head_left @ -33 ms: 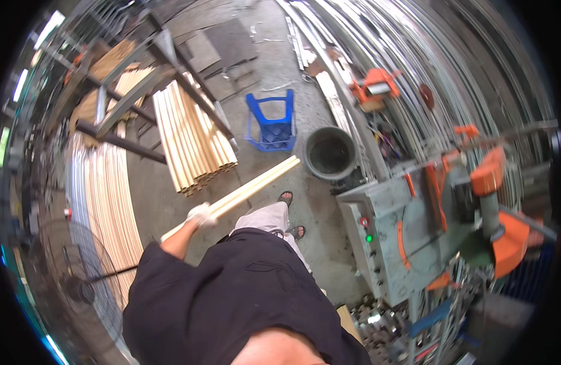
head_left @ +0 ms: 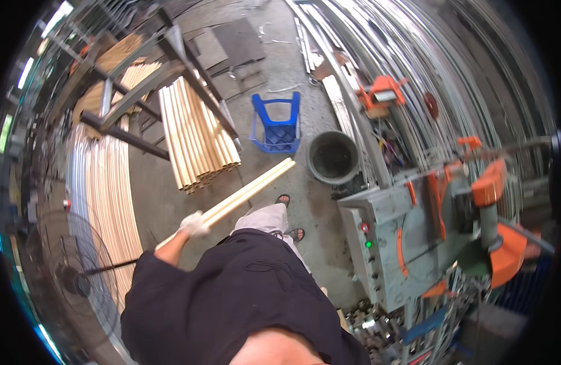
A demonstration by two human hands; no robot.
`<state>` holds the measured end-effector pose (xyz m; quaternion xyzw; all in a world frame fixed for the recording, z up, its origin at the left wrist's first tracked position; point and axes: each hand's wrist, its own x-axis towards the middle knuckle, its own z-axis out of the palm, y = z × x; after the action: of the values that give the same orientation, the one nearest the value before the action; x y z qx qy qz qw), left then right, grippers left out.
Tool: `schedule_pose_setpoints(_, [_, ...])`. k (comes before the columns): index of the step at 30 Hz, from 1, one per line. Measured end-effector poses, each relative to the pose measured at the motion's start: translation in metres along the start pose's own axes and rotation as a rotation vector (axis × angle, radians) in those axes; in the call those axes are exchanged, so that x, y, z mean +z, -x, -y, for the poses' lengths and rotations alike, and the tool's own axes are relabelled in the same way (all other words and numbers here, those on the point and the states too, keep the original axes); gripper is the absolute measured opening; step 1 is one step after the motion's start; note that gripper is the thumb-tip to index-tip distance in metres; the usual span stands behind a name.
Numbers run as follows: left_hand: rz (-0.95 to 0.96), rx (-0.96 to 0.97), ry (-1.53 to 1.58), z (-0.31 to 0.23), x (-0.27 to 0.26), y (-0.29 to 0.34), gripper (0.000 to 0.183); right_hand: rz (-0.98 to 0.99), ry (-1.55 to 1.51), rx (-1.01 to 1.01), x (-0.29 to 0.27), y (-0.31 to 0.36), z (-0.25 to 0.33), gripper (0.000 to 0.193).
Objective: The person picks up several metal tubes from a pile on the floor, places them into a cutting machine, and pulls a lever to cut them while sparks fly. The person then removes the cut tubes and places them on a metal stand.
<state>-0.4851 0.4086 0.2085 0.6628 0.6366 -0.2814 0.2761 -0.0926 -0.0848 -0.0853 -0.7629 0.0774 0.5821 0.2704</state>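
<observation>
My left hand (head_left: 194,224), in a white glove, grips a bundle of long pale wooden rods (head_left: 251,189). The rods slant up and to the right, and their free end hangs above the concrete floor near a blue plastic stool (head_left: 275,125). Their other end passes behind my arm. My dark shirt fills the lower middle of the view, and my sandalled feet (head_left: 290,216) show below the rods. My right hand is out of view.
A stack of similar rods (head_left: 195,137) lies on a dark metal rack on the left, with longer pale strips (head_left: 107,201) beside it. A round grey bucket (head_left: 332,157) stands by the stool. A grey and orange saw machine (head_left: 438,231) is at right, a floor fan (head_left: 67,267) at lower left.
</observation>
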Motion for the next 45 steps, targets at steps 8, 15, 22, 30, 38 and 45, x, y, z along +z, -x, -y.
schedule_pose_setpoints(8, [-0.313,-0.53,0.636,0.12,0.159,0.234,0.077,0.123,-0.135,-0.317,0.008,-0.018,0.305,0.014])
schedule_pose_setpoints(15, [-0.563,-0.628,0.874,0.11,0.109,-0.009,0.062,0.176,0.482,-0.365,0.104,0.004,0.42,0.018])
schedule_pose_setpoints(22, [-0.609,-0.719,0.952,0.114,-0.066,-0.3,0.046,0.159,0.65,-0.451,0.186,0.064,0.477,0.029])
schedule_pose_setpoints(30, [-0.513,-0.811,0.929,0.109,-0.166,-0.429,0.05,-0.11,0.398,-0.273,0.204,0.131,0.485,0.027])
schedule_pose_setpoints(38, [-0.44,-0.788,0.909,0.075,-0.186,-0.464,0.053,-0.125,0.413,-0.041,0.22,0.161,0.434,0.024])
schedule_pose_setpoints(45, [-0.512,-0.52,0.731,0.071,-0.159,-0.438,0.052,-0.133,0.328,-0.049,0.239,0.169,0.418,0.025])
